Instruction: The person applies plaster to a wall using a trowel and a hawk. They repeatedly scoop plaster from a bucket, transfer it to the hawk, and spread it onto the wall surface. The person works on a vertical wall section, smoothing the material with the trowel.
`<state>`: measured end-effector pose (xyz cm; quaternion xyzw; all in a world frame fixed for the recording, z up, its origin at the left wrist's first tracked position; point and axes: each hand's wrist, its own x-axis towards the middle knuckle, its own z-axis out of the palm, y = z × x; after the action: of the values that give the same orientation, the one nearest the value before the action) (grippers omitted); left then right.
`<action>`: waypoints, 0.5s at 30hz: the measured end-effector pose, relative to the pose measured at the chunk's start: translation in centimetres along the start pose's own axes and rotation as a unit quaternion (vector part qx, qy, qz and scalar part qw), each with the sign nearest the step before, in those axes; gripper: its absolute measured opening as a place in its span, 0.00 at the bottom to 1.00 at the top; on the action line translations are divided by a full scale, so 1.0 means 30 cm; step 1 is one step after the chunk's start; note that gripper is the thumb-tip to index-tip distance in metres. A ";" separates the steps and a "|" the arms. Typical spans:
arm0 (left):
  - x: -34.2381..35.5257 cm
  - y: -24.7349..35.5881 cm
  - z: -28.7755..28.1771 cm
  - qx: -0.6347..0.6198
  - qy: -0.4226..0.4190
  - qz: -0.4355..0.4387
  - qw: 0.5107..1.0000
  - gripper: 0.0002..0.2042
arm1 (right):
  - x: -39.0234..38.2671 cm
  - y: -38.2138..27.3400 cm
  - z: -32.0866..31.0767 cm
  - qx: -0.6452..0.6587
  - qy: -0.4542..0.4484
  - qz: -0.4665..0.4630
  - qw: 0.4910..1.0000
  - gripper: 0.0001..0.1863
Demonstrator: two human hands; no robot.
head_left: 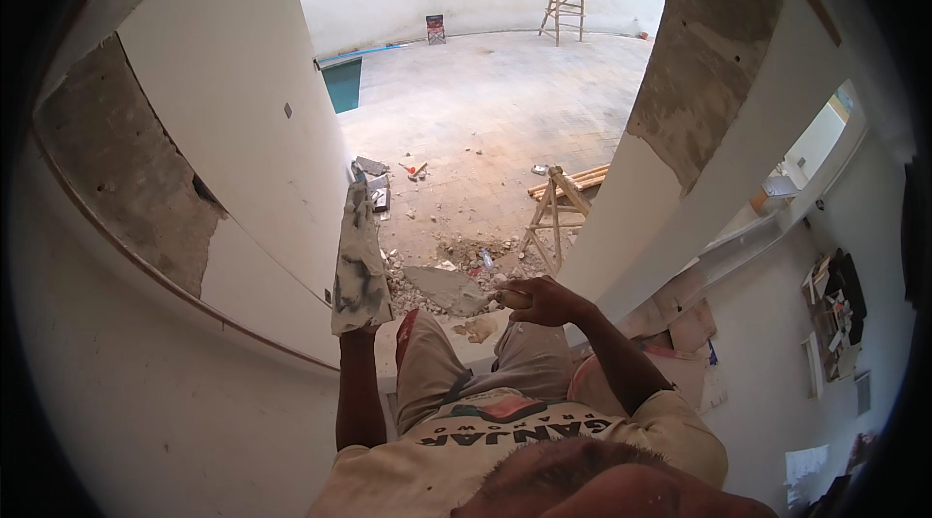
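In my right hand (551, 302) is a trowel, its wooden handle (515, 299) inside the closed fingers. The trowel's broad grey blade (447, 291) points left, in front of my knees. My left arm reaches forward to a long, pale board-like piece (361, 270) with dark grey smears, held up beside the left wall. That piece covers most of my left hand (363, 330), so its fingers are hidden. A gap separates the blade from the smeared piece.
Rubble (413, 241) covers the ground ahead. A wooden trestle (555, 217) stands at the right, with poles behind it. Bare grey patches show on the left wall (136, 168) and right pillar (714, 52). Farther off are a pool (342, 84), a folding chair (435, 30) and a wooden stand (564, 11).
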<state>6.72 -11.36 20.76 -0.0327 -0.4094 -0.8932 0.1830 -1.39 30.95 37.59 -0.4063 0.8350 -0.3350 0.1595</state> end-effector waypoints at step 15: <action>0.044 -0.022 0.372 -0.172 -0.104 -0.048 0.978 0.29 | 0.080 -0.074 -0.113 0.152 0.166 0.144 0.964 0.29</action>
<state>4.25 -3.08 27.95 -0.1371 -0.2672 -0.9497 0.0882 -3.45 29.54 41.58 -0.1916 0.8384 -0.4947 0.1250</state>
